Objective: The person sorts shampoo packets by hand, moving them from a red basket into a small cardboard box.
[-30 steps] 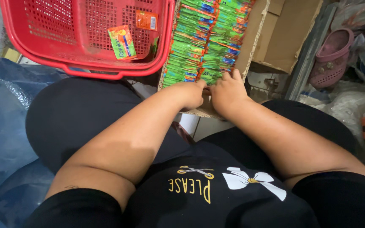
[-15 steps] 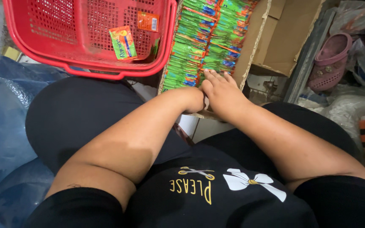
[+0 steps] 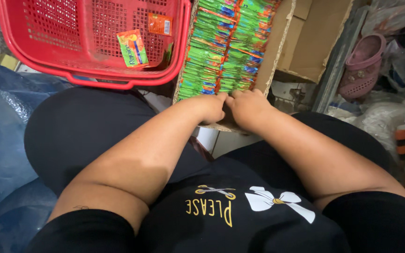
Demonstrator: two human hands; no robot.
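**Green packets under both hands at the near end of the box**

Blue plastic sheeting (image 3: 1, 140) fills the far left, beside the person's dark-clad knee. Above it sits a red plastic mesh basket (image 3: 90, 77), and on its floor lie two loose sachets: a green-and-orange one (image 3: 132, 48) and a smaller orange one (image 3: 160, 24), well apart from the hands.

Just right of the basket stands an open brown cardboard box (image 3: 277, 42) packed with upright rows of bright green foil packets (image 3: 223, 47). A second ago the two hands were over the near end of those rows, the right one with its fingers spread flat across the packet tops; half a second ago it reached a little further up the stack. Now both have drawn back to the box's near edge and lie knuckle to knuckle. The left hand (image 3: 210, 108) is curled into a loose fist against the last packets, the right hand (image 3: 245, 105) bent beside it with its fingers tucked down. Whether either has pinched a packet free I cannot tell; the fingertips are hidden. The pull-back reads as gathering at the front row rather than lifting anything out.

Further right, a pink rubber clog (image 3: 364, 65) rests among crumpled plastic bags (image 3: 399, 61).
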